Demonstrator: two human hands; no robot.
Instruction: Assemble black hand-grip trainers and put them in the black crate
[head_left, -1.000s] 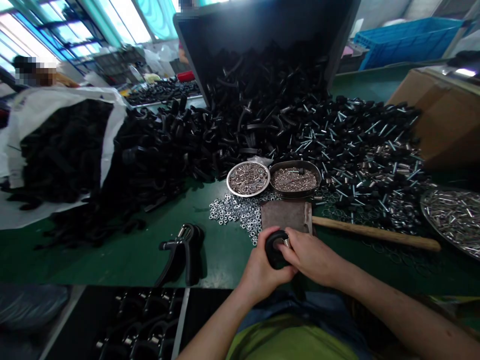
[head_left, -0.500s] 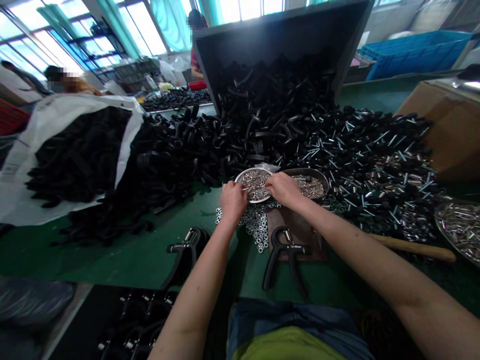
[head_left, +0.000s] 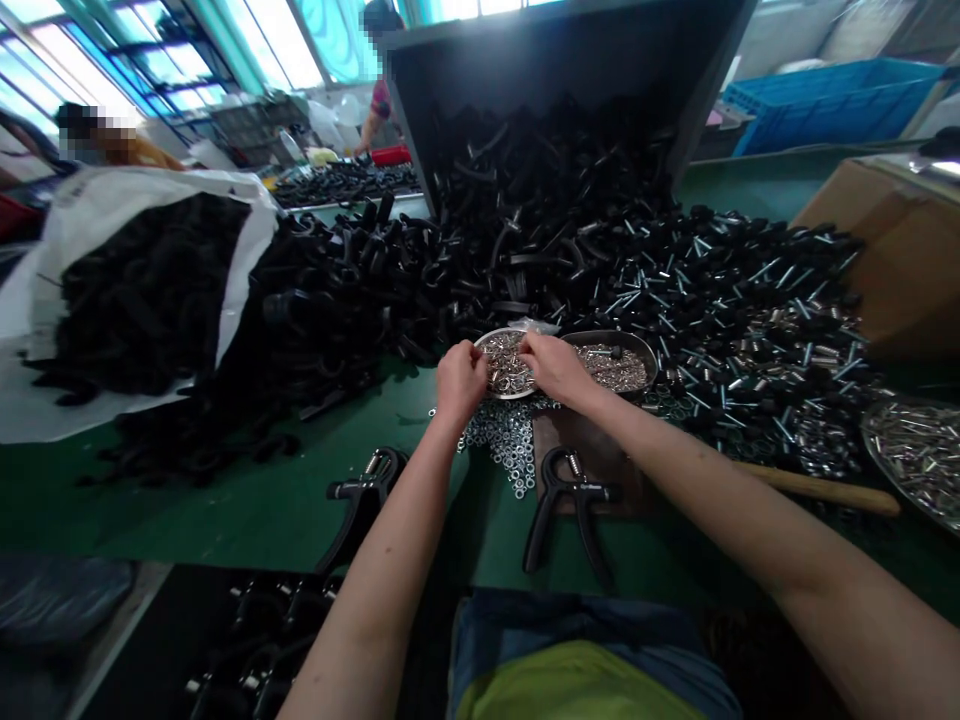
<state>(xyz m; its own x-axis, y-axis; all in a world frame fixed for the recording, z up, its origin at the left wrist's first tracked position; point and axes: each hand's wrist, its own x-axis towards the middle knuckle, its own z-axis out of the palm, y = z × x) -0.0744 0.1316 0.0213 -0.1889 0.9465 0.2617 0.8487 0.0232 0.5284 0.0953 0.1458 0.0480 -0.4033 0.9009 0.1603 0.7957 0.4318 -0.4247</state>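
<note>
Left forearm (head_left: 391, 550) slanting up and forward, right forearm (head_left: 712, 495) cutting in on a long diagonal from the lower right, both bare! Out front, the left hand (head_left: 460, 380) curls inward, and the right hand (head_left: 556, 368) bends in to face it (how tightly either one pinches is hard to read), a small gap between the two.
</note>
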